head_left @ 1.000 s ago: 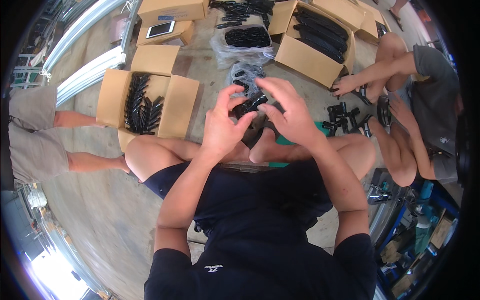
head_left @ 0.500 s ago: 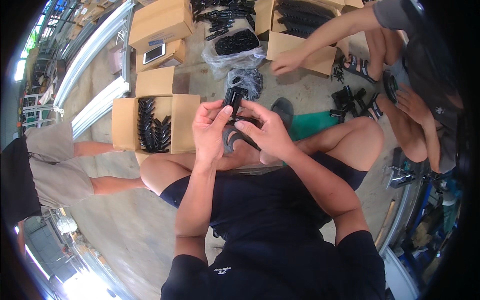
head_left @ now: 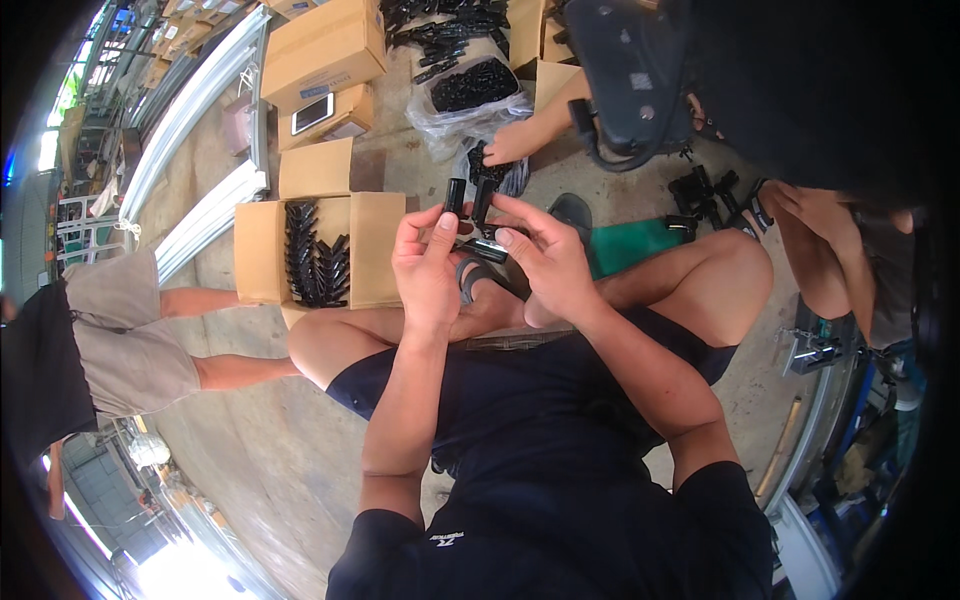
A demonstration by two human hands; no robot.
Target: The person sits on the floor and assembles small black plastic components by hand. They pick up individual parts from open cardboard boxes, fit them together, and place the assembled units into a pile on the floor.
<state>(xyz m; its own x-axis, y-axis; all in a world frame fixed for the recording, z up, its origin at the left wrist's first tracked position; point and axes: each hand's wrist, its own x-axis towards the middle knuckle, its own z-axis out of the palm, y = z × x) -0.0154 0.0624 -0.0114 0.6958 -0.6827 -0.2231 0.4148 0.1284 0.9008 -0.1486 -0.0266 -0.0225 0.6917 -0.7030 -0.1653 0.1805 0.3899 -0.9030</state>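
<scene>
My left hand [head_left: 426, 270] pinches a short black tubular part [head_left: 455, 195] upright between thumb and fingers. Close beside it, my right hand [head_left: 550, 262] is closed on a second black part [head_left: 483, 200], also pointing up. Another black piece with a shiny side [head_left: 484, 249] lies crosswise under the right thumb; whether it joins the upright one I cannot tell. The two upright parts stand a little apart at their tops. Beyond them a co-worker's hand [head_left: 510, 141] reaches into a clear plastic bag of small black pieces [head_left: 487, 165].
An open carton [head_left: 378, 250] with rows of black parts stands to the left. Behind it are closed cartons [head_left: 322, 50] with a white phone [head_left: 312, 114] on one. A bag-lined tub [head_left: 433, 100] holds black pieces. A co-worker [head_left: 790, 90] leans in from the right; another person's legs [head_left: 230, 370] are at left.
The black parts in my hands, close together before, now show as separate uprights with a crosswise piece below. The co-worker on the right has leaned in, and their hand has moved left to the plastic bag.
</scene>
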